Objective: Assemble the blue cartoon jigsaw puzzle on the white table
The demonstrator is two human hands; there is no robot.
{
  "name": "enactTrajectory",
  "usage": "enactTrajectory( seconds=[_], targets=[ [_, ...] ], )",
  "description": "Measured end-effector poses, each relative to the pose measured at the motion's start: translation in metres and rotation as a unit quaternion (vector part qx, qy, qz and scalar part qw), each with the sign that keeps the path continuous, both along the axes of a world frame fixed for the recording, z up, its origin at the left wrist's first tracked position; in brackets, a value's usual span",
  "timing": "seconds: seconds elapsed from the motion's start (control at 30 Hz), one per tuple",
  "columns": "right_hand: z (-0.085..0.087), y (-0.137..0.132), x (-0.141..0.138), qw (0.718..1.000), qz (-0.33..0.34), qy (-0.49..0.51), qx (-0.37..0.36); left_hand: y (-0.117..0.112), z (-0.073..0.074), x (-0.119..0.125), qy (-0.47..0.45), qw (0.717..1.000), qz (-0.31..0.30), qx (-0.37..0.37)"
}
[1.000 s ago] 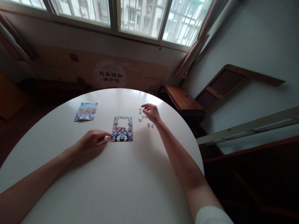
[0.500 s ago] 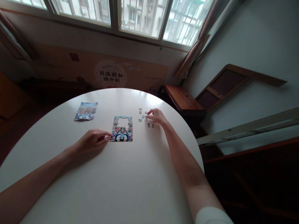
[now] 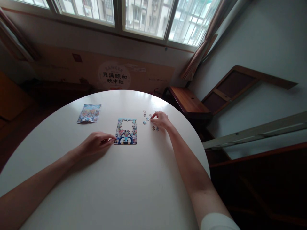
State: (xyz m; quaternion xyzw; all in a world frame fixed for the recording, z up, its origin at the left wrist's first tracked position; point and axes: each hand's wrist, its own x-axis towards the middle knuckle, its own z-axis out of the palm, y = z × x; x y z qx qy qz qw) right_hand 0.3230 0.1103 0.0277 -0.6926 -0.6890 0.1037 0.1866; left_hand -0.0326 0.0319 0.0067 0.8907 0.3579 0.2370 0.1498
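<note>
A small jigsaw puzzle lies flat on the round white table, its colourful picture showing a blue cartoon dog's face along the bottom. A gap with a jagged edge in its upper middle lets the white surface show through. At its lower left edge, my left hand holds the border with thumb and fingers closed together. My right hand is among the loose puzzle pieces to the right, thumb and forefinger bent in a pinch on a piece that they mostly hide. A few pieces lie partly behind this hand.
A printed puzzle bag lies on the white table, at the far left of the puzzle. Beyond the table's right edge stands a wooden bench. A window and a wall poster are behind.
The view has shifted very slightly. Both hands stay in nearly the same places, and the puzzle and loose pieces look unchanged.
</note>
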Motion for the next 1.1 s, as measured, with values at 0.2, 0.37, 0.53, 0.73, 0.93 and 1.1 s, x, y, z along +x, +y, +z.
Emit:
enactTrajectory(
  seconds=[0.2,0.37,0.53,0.73,0.93,1.1],
  targets=[
    [0.008,0.001,0.002,0.991,0.043,0.127,-0.027,0.0,0.0,0.0,-0.003,1.0,0.0,-0.005],
    [0.01,0.001,-0.019,0.944,0.139,0.296,-0.053,0.0,-0.002,0.0,0.002,1.0,-0.001,-0.006],
    [0.001,-0.005,-0.054,0.899,0.235,0.359,-0.085,0.0,-0.001,0.0,-0.003,1.0,0.002,-0.007],
    [-0.004,-0.013,-0.071,0.89,0.295,0.329,-0.112,0.001,-0.003,-0.001,-0.005,1.0,0.002,-0.002],
    [0.0,-0.02,-0.077,0.914,0.308,0.24,-0.11,0.001,-0.003,0.0,0.004,1.0,0.006,0.002],
    [0.002,-0.024,-0.08,0.926,0.308,0.195,-0.096,0.0,0.0,0.001,0.006,1.0,0.003,0.002]
  ],
)
